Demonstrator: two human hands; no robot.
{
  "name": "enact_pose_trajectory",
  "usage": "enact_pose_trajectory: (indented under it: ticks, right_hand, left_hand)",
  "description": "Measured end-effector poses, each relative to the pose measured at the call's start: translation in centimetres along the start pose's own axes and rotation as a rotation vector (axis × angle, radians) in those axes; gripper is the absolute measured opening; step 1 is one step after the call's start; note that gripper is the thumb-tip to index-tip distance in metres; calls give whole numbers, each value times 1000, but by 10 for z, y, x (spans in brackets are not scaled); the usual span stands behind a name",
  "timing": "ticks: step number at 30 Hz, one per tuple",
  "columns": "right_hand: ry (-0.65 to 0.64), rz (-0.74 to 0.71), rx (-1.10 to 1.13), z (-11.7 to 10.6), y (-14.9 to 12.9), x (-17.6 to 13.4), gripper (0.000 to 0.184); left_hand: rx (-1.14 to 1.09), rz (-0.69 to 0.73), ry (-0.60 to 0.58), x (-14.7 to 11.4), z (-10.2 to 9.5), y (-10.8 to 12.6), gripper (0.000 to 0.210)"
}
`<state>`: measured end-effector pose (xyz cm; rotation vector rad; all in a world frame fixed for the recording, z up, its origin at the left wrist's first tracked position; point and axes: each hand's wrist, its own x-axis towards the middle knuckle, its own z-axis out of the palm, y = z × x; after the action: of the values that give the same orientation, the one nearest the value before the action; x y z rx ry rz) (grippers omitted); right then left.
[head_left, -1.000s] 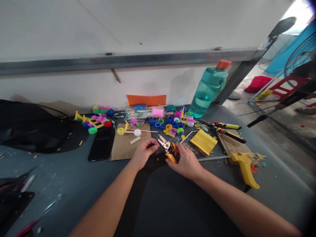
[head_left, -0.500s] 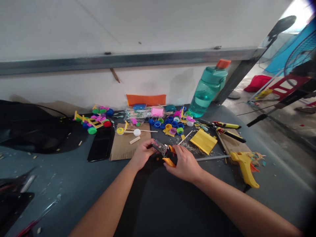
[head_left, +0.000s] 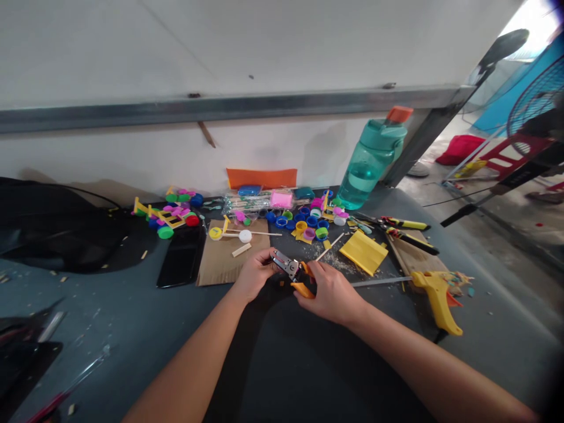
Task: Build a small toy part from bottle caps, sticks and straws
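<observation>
My right hand [head_left: 337,292] is closed round the orange handles of a wire stripper [head_left: 291,268]. The tool's dark metal jaws point left and away from me, toward my left hand [head_left: 254,276]. The left fingers are pinched together right at the jaw tips; whatever sits between them is hidden. Just below the jaws lies a tiny orange-yellow piece [head_left: 282,284] on the dark surface. Beyond my left hand, a cardboard sheet [head_left: 215,267] bears a short wooden piece [head_left: 241,250], a thin stick [head_left: 259,234] and a white bottle cap [head_left: 245,236].
Several coloured caps [head_left: 312,221] lie at the back, before a teal water bottle [head_left: 365,164]. On the right are a yellow glue gun [head_left: 436,299], yellow-black pliers [head_left: 412,239] and a folded yellow sheet [head_left: 363,252]. A phone [head_left: 180,258] and toy-like cap assemblies [head_left: 170,217] occupy the left.
The wire stripper's jaws have shifted very slightly left beside my left fingertips. Both hands stay in nearly the same place, and the things on the table have not moved.
</observation>
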<state>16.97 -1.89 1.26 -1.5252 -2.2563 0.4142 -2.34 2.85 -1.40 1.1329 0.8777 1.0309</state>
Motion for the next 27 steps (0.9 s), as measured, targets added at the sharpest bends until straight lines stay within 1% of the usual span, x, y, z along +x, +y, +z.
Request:
enact_pose_trajectory:
  ticks: [3,6,9,12,16,21,27]
  right_hand:
    - [7,12,21,3,3,-1,23]
    - [37,10,46,7,5,-2,21]
    - [88,25,115,9,8,-1,23]
    - [149,64,189,8,11,1,27]
    - [207,120,257,6,16,3,30]
    - [203,135,309,7,18,3,31]
    - [206,153,318,8,19,3,34]
  left_hand:
    - [26,-15,18,0,0,2,25]
    - [30,-29,9,0,1,2,23]
    - [-17,-43,-3,0,1,2,22]
    - [-81,-49,18,-1,2,1,21]
    - [-80,-7,18,-1,2,1,19]
    - [-124,15,0,-1,3,3,17]
    - [-193,48,10,0,5,7,29]
